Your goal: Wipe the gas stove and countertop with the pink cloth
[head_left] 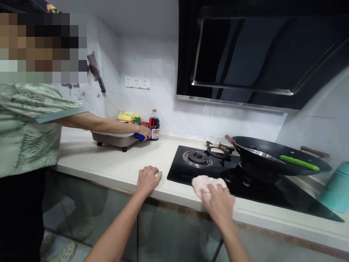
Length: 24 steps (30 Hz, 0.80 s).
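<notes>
My right hand grips a pale pinkish-white cloth, pressing it at the front edge of the black gas cooktop. Part of the cloth is covered by my fingers. Left of the cooktop, my left hand rests on the white counter, its fingers loosely bent, the thumb apart and nothing held. The left burner has no pan on it. A burner grate lies behind it.
A wok with a green-handled utensil sits on the right burner. A teal container stands far right, a range hood above. At left, another person's hand holds a blue cloth near a soy sauce bottle and an electric pan.
</notes>
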{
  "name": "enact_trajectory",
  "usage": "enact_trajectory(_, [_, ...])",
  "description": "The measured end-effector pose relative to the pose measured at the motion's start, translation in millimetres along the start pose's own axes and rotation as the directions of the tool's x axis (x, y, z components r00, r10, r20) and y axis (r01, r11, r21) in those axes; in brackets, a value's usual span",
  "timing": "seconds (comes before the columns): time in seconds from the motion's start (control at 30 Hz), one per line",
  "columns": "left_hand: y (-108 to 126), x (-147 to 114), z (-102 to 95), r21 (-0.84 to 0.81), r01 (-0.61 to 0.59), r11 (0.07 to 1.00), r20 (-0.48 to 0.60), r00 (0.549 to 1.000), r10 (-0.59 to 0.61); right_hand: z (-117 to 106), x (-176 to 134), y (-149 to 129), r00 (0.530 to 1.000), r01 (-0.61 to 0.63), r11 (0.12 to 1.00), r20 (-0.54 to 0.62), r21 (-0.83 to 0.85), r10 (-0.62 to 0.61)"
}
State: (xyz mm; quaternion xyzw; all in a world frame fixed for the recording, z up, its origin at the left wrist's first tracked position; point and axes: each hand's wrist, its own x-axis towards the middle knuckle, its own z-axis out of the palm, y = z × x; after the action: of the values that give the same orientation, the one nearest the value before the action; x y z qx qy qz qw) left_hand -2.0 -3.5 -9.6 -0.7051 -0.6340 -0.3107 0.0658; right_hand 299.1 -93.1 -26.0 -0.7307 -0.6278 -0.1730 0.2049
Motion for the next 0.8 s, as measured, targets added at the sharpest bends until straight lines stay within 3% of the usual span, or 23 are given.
enact_trajectory(0.1, [-2.6,0.3,-0.7,-0.007,0.01,1.0,-0.011,1.0,-0.01,11.1,-1.8,-71.2,0.981,0.189,0.967,-0.071,0.172,-0.179])
enact_trajectory(0.17, [-4.0,0.5,-2.0,-0.01,0.018,1.0,-0.007,1.0,-0.018,19.0,-5.2,-104.0,0.955,0.295,0.915,-0.115,0.274,-0.273])
enact_trajectory(0.23, [-5.2,0.6,-3.1,-0.014,0.023,1.0,0.003,1.0,-0.023,25.3,-10.0,-121.3,0.925,0.38,0.856,-0.152,0.349,-0.348])
enact_trajectory(0.33, [-6.5,0.7,-3.2,-0.02,0.034,0.999,-0.003,0.999,-0.034,30.8,-19.9,-115.4,0.876,0.482,0.781,-0.216,0.397,-0.431])
enact_trajectory(0.43, [-7.7,1.1,-1.2,-0.019,0.045,0.999,-0.026,0.999,-0.046,34.9,-34.1,-77.3,0.822,0.563,0.749,-0.333,0.349,-0.463])
enact_trajectory(0.53, [-9.3,2.3,0.9,-0.025,0.035,0.999,-0.032,0.999,-0.035,41.2,-50.0,-14.7,0.79,0.575,0.774,-0.425,0.265,-0.441])
enact_trajectory(0.8, [-9.7,4.4,2.6,0.005,0.021,1.0,-0.008,1.0,-0.021,57.5,-74.4,221.2,0.782,0.537,0.844,-0.371,-0.009,-0.501])
